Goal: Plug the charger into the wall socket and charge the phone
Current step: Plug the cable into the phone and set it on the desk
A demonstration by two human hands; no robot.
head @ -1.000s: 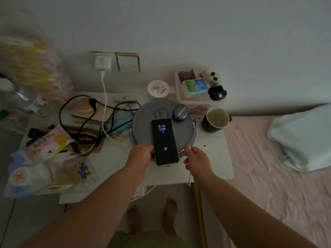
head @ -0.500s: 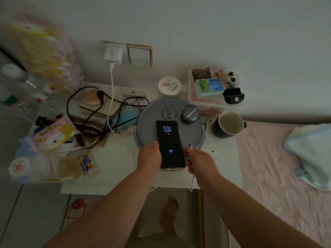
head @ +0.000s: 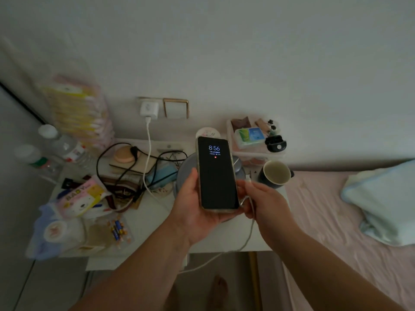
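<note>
Above the cluttered tabletop (head: 155,218), my left hand (head: 193,205) gripping the lit phone (head: 216,173), my right hand (head: 265,198) pinching the white cable (head: 147,153), charger (head: 149,108) plugged into the wall socket.

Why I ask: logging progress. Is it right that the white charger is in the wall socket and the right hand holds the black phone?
Not quite. The head view shows the left hand holding the black phone. The white charger is indeed in the wall socket.

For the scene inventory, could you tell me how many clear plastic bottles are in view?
2: one bottle at the table's left rear, another left of it. More may be hidden.
</note>
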